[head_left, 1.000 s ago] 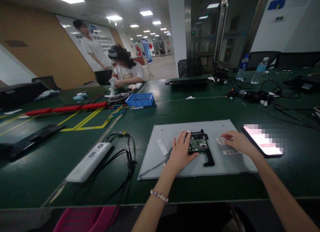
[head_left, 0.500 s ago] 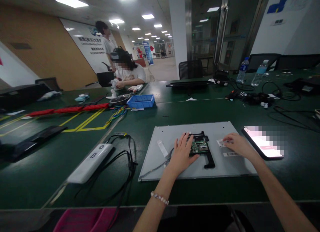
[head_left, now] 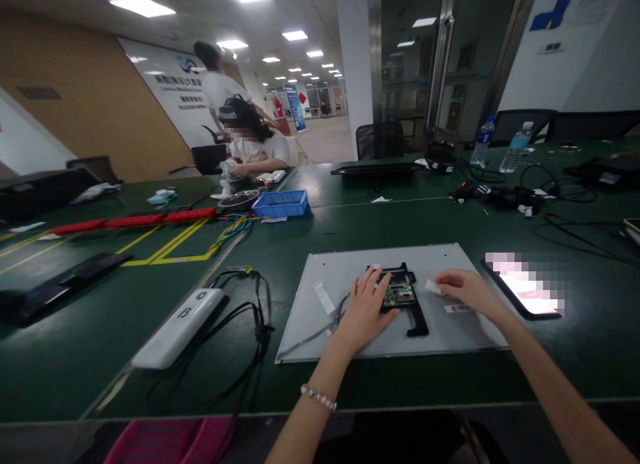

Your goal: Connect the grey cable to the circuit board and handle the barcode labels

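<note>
A flat grey panel lies on the green table in front of me. On it sits a green circuit board in a black plastic frame. My left hand rests with fingers spread over the left side of the board and frame. Between the thumb and fingers of my right hand is a small white sticker, pinched just right of the frame. A barcode label is stuck on the panel below that hand. A strip of clear tape and a grey cable are at the panel's left.
A lit phone lies right of the panel. Leftward are a white power bank and black cables. Farther back stand a blue basket and two water bottles. A person sits across the table; another stands behind.
My right hand has shifted slightly left, and the sticker in it has come up off the panel, its white side now showing. My left hand stays in place. The standing person has turned.
</note>
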Motion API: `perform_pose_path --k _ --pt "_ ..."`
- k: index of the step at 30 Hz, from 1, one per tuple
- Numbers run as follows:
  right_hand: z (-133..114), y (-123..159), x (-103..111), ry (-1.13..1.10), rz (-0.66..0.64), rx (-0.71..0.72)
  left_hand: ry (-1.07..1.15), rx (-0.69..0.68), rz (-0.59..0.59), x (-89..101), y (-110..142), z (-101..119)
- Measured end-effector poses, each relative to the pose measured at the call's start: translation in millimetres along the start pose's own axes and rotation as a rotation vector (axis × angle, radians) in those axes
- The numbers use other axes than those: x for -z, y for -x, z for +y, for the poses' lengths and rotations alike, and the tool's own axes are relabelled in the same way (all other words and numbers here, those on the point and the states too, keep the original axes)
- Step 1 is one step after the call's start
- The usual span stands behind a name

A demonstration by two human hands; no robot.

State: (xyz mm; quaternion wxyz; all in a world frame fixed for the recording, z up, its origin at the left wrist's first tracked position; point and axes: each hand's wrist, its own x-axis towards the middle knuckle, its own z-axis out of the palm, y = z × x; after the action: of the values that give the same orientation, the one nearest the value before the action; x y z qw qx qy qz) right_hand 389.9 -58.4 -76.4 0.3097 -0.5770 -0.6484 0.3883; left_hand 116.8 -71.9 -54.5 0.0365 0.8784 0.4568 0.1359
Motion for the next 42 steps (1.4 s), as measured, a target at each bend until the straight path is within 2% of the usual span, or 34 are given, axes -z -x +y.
perform_pose_path --k 4,9,15,27,31,35,39,42 --pt "0.3 -3.3 -12.5 -0.106 -0.117 0.103 0.003 -0.073 -0.013 5.1 -1.7 11.4" --pt "-0.5 -5.4 -24.7 -0.056 -0.068 0.145 0.001 -0.165 -0.034 6.7 -8.2 24.5" --pt "-3.6 -7.5 -33.8 0.010 0.003 0.229 -0.018 -0.239 -0.015 -1.1 -18.0 32.1" --pt "-11.6 -1.7 -33.1 0.250 0.076 0.358 0.003 -0.253 0.014 -5.2 -19.1 31.5" --pt "-11.3 -0.6 -32.4 0.250 0.054 0.369 -0.032 -0.243 0.010 -4.4 -17.8 34.3" --pt "-11.0 0.9 -31.7 0.211 0.094 0.367 -0.061 -0.216 0.033 1.6 -14.6 37.5" --pt "-12.1 3.0 -28.5 0.190 0.160 0.358 -0.043 -0.115 0.107 17.2 -9.5 22.3" --pt "-12.9 4.0 -26.8 0.189 0.175 0.354 -0.023 0.035 0.206 29.6 -3.6 -11.0"
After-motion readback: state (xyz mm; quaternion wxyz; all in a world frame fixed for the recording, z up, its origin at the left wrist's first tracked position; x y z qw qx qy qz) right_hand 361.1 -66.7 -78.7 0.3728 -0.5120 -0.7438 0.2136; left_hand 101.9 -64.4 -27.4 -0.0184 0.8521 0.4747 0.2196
